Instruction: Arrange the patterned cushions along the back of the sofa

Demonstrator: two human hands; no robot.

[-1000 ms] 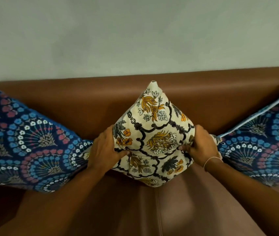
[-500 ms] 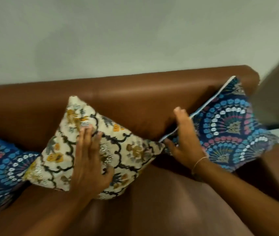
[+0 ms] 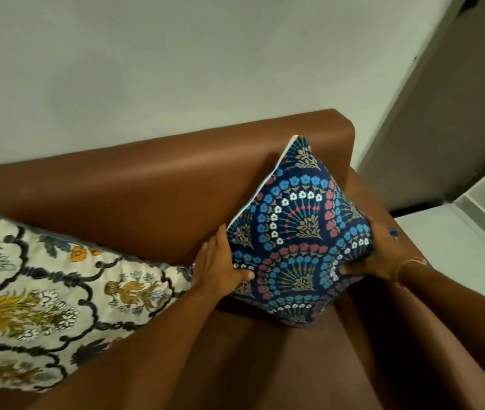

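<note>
While the blue fan-patterned cushion (image 3: 300, 232) stands on one corner against the backrest of the brown leather sofa (image 3: 152, 184), the left hand (image 3: 217, 264) grasps its left corner with the thumb pressed onto the front face, and the right hand (image 3: 383, 255) clasps its right corner from the other side. The cushion sits between the two hands, at the sofa's right end, close by the armrest. To the outside of the left hand, just touching its back, the cream floral cushion (image 3: 43, 291) leans against the same backrest, and a thin bangle (image 3: 410, 263) circles the right wrist.
</note>
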